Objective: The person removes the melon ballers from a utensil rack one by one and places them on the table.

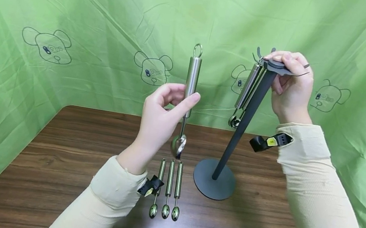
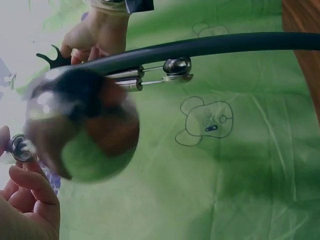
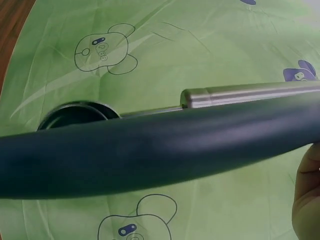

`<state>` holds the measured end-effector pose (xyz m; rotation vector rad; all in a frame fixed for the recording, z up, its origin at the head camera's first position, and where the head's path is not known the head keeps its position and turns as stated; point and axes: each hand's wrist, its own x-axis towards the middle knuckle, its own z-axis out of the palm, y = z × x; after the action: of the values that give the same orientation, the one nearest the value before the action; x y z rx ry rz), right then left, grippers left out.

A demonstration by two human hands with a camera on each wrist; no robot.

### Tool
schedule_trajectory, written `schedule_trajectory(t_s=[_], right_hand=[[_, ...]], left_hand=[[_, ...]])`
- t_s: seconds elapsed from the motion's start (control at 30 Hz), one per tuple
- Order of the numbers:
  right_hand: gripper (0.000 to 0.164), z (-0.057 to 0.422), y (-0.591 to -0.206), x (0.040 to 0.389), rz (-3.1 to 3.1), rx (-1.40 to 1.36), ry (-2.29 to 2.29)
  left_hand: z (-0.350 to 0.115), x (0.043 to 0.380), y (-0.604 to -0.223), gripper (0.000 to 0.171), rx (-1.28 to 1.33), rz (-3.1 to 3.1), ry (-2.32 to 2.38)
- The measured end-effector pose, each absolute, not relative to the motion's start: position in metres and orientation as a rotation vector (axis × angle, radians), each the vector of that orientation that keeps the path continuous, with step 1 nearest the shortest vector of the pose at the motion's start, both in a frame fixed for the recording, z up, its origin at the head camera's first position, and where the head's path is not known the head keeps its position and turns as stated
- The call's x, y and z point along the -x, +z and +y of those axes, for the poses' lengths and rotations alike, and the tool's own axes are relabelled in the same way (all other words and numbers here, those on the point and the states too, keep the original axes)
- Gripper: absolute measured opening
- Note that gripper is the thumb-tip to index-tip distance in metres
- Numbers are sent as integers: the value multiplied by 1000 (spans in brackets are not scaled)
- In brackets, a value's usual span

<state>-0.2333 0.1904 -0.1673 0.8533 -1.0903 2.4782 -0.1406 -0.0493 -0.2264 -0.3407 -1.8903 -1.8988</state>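
Pinching one metal utensil [image 1: 193, 73] upright above table [image 1: 68, 167], left hand [image 1: 160, 118] has thumb and fingers closed on handle; right hand [image 1: 295, 84] curls round top of one rack [image 1: 243, 124]. Two utensils [image 1: 247, 86] hang there; three utensils [image 1: 170, 178] lie in row. Table wood-grained, creased green printed cloth [image 1: 112, 13] behind. Handles polished, cylindrical.

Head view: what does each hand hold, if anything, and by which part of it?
The left hand pinches a spoon by the lower half of its handle; the right hand grips the dark stand by its top.
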Motion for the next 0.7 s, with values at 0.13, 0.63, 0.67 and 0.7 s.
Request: schedule_trajectory(t_s=[0.13, 0.63, 0.67, 0.7], right_hand=[[11, 196, -169, 233, -1168, -879, 2434], [16, 205, -162, 216, -1254, -627, 2345], [17, 205, -161, 215, -1248, -607, 2321], [16, 205, -161, 214, -1250, -586, 2289]], left_hand=[[-55, 137, -233, 25, 309, -1916, -1884], [-83, 131, -256, 24, 182, -1883, -1869], [-85, 131, -258, 25, 170, -1883, -1870], [-87, 131, -260, 24, 158, -1884, -1871]])
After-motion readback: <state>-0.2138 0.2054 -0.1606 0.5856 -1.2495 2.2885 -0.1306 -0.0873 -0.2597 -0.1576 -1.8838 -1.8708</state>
